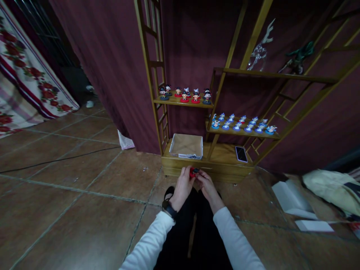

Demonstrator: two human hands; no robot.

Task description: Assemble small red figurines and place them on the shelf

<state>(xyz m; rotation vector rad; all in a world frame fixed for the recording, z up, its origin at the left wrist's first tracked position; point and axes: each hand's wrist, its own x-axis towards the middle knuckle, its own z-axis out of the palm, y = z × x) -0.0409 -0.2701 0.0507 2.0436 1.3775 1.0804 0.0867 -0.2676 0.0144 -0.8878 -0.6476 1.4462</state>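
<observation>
In front of the low wooden drawer, my two hands meet over a small figurine (193, 172) with red and black parts. My left hand (183, 186), a dark watch on its wrist, has its fingers closed round the red side. The fingers of my right hand (206, 184) pinch the dark part from the other side. My fingers cover much of the figurine's shape. Similar small figurines (184, 97) on red and dark bases stand on the upper left shelf (174, 102). Blue and white figurines (237, 126) stand in two rows on the right shelf (274, 134).
A shallow open box (186, 144) and a phone (241, 154) lie on the lowest board. A clear deer ornament (260, 48) and a dark green sculpture (299, 58) stand high right. White packaging (294, 198) lies on the floor to the right; a cable (62, 159) crosses the tiles left.
</observation>
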